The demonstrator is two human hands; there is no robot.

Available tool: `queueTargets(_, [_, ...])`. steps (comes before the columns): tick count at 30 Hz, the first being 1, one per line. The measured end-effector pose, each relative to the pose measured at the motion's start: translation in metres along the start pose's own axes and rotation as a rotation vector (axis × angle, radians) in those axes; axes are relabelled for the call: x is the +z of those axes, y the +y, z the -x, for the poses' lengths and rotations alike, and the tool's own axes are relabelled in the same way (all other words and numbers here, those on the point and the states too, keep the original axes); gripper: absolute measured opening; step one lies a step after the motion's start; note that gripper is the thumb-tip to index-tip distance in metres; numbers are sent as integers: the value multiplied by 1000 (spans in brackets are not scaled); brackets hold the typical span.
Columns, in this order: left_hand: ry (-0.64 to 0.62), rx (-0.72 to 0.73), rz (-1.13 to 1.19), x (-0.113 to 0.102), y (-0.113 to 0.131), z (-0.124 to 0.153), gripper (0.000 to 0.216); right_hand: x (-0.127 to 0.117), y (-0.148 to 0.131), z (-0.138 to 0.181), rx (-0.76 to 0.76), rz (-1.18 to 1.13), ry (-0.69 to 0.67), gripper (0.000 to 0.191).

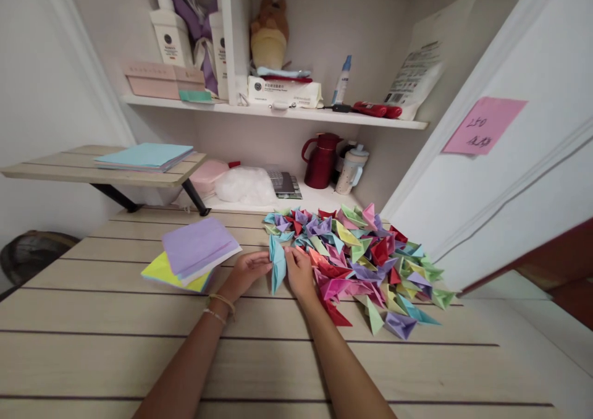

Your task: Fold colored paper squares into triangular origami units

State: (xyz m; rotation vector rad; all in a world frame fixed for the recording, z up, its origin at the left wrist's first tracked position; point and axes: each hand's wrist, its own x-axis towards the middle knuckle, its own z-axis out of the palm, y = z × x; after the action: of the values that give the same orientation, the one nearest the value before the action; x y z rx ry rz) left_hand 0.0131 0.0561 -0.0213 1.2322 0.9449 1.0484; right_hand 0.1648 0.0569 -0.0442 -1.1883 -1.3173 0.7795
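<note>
A light blue folded paper boat (277,266) stands on end between my hands, above the slatted wooden table (259,357). My left hand (250,269) pinches its left side with thumb and fingers. On the other side, my right hand (299,269) grips its right edge, the thumb near the top. Just right of my right hand spreads a large heap of folded paper boats (361,264) in many colours. To the left of my left hand lies a stack of purple paper sheets (199,246), with yellow sheets (160,267) partly under it.
Blue paper sheets (146,154) rest on a small raised wooden shelf (55,165) at the left. Behind the table, a red jug (321,162) and a pale tumbler (352,170) stand in the cabinet. A pink note (484,125) is stuck to the right wall.
</note>
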Motion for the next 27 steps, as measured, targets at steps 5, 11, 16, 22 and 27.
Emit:
queueTargets(5, [-13,27,-35,2,-1,-1,35,0,0,1,-1,16,-11,35])
queueTargets(11, [-4,170,-164,5,-6,-1,29,3,-3,4,20,-83,19,28])
queueTargets(16, [111,229,-372,5,-7,-1,20,4,-9,9,-25,-11,2,30])
queueTargets(22, [232,302,-477,3,-8,-3,16,6,-19,15,-179,95,-142,29])
queueTargets(27, [296,287,-515,1,-12,0,23,9,-19,19,-77,69,-104,37])
